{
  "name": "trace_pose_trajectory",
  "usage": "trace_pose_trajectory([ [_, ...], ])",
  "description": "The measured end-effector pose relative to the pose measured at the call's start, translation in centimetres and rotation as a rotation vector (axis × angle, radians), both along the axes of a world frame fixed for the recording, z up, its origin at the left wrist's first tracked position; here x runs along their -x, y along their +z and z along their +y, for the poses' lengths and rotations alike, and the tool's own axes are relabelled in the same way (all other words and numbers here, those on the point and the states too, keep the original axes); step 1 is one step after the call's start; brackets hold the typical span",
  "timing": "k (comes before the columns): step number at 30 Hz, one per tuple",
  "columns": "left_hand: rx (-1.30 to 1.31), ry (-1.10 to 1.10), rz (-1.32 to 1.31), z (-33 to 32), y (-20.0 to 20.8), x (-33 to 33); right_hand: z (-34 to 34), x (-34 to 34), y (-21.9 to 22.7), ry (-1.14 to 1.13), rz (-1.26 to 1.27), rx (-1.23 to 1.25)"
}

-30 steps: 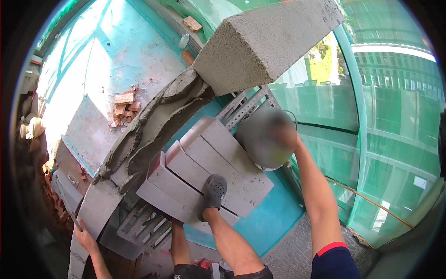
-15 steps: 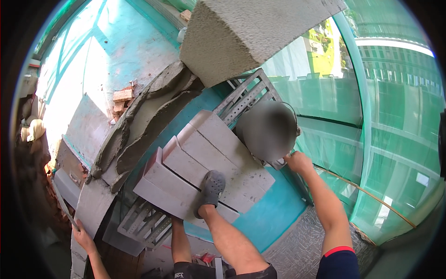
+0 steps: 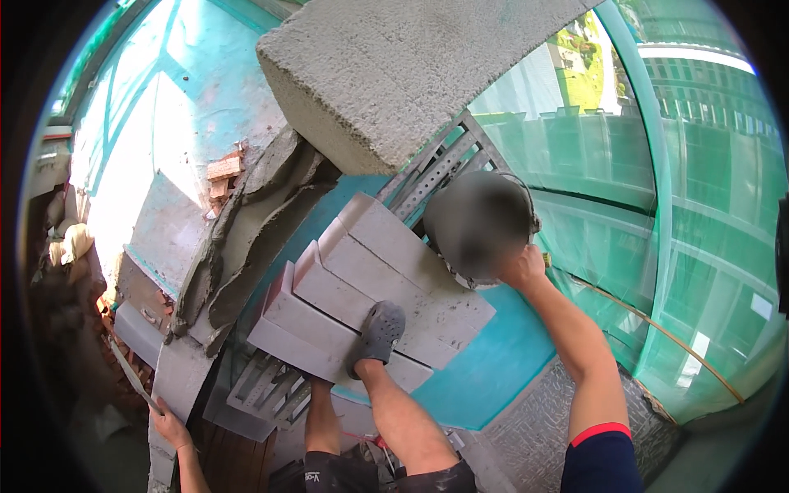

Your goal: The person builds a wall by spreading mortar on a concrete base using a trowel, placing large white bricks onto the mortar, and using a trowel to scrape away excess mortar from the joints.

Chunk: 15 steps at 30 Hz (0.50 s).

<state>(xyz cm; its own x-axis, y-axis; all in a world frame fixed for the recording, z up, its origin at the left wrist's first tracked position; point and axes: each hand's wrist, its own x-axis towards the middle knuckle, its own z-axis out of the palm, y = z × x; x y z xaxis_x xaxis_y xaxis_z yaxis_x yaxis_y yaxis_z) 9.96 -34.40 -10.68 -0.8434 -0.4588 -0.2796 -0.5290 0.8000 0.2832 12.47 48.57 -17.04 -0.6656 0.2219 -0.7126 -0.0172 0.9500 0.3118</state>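
Observation:
My right hand [image 3: 523,267] is closed around a tool's handle at the near right rim of a round dark bucket [image 3: 478,226]. The handle's yellowish end pokes out beside the fist; the tool's working end is hidden, and the bucket's inside is blurred. Down at the left, my left hand [image 3: 170,427] grips a long, thin, grey flat tool [image 3: 134,374], seen nearly edge-on. Beside that hand runs a grey rendered ledge [image 3: 182,374]. Thick wet mortar [image 3: 234,238] lies in ridges farther along it.
Grey blocks [image 3: 427,300] lie side by side on a perforated metal platform [image 3: 440,168]; my foot in a grey clog [image 3: 380,333] stands on them. A big rough concrete block or corner [image 3: 394,82] juts in overhead. Green netting [image 3: 715,246] hangs at right. Broken bricks [image 3: 222,177] lie far left.
My right hand has moved up and inward over the bucket's rim, and the metal part seen below it is now hidden. The view has shifted, so the overhead concrete sits farther left and lower.

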Motion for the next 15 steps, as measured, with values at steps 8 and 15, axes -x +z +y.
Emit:
trace_pose_trajectory([
  [8,0.057,0.004,-0.060,-1.1,0.1,0.0,1.0,3.4,5.4,0.013,-0.124,0.034],
  [15,0.165,-0.135,0.130,1.3,-0.6,0.4,-4.4,-6.2,11.6,-0.541,0.232,0.146],
])
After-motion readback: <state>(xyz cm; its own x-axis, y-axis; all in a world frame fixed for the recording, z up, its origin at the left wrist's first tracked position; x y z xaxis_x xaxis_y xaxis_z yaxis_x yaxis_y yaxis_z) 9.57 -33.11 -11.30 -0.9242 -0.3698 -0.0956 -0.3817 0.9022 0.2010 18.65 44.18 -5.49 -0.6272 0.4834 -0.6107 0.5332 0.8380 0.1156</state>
